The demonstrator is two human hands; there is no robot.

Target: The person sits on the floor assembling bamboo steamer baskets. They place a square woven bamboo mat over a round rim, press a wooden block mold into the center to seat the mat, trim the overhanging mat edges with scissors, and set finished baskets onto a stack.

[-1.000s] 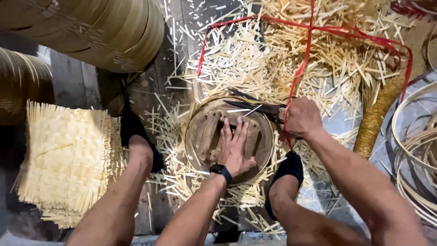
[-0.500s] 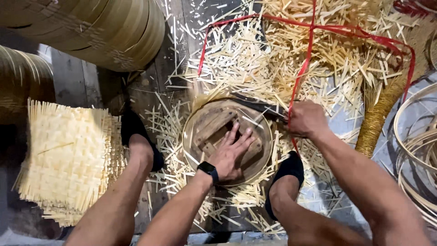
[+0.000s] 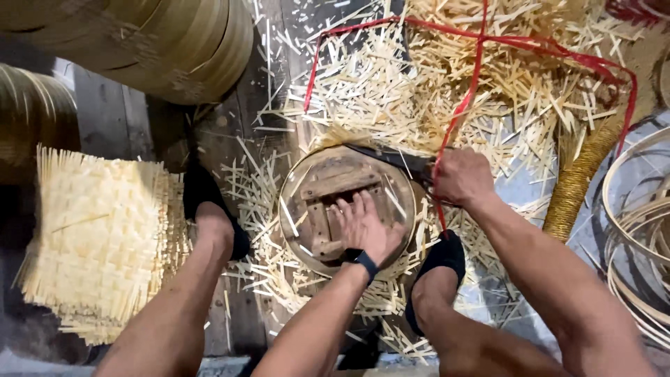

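A round bamboo-rimmed frame [image 3: 293, 183] lies between my feet, with wooden slats [image 3: 333, 183] inside it. My left hand [image 3: 364, 225] presses flat on those slats, fingers apart, with a dark watch [image 3: 363, 261] on the wrist. My right hand [image 3: 460, 176] sits at the frame's right rim and grips the handle of a dark knife [image 3: 391, 158]. Its blade lies along the upper rim. Woven strips stick out from under the frame.
Cut bamboo slivers [image 3: 391, 91] cover the floor ahead. A red strap [image 3: 474, 77] loops over them. A stack of woven square mats [image 3: 98, 237] lies at the left. Stacked round baskets [image 3: 153, 42] sit top left, bamboo hoops [image 3: 638, 230] at right, a wrapped stick [image 3: 579, 181] beside them.
My left hand has slid and turned on the slats, toward the frame's lower right. The frame has rotated a little under it. The right hand with the knife stays at the rim.
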